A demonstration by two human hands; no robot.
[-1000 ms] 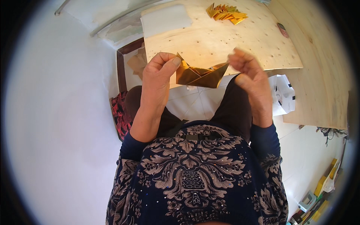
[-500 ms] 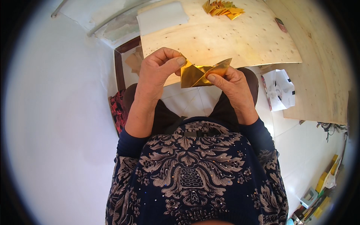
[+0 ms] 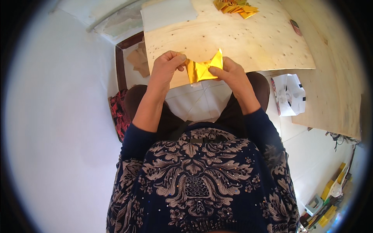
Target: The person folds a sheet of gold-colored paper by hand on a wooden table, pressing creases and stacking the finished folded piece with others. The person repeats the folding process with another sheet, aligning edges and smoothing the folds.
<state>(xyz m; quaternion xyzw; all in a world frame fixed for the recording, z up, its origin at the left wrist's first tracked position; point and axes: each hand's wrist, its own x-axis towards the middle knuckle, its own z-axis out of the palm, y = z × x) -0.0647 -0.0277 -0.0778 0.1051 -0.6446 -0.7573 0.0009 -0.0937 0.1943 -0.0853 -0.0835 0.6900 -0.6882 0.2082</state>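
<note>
Between my two hands, over my lap at the table's near edge, is a folded sheet of shiny gold foil paper (image 3: 201,71). It has pointed corners standing up at both ends and crossing creases in the middle. My left hand (image 3: 167,66) pinches its left corner between thumb and fingers. With the thumb across the front and the fingers behind, my right hand (image 3: 232,74) grips its right part. A heap of folded gold paper pieces (image 3: 236,7) lies at the far side of the wooden table (image 3: 233,42).
A grey-white sheet (image 3: 169,14) lies at the table's far left, and a red phone-like device (image 3: 296,27) at the far right. A white paper bag (image 3: 289,95) stands on the floor at right. Brown paper (image 3: 138,59) sits left of the table; red-black patterned cloth (image 3: 117,112) is by my left knee.
My right hand has moved left and slightly up, toward my left hand. The gold paper's right corner now points more upright, and the paper looks narrower and brighter.
</note>
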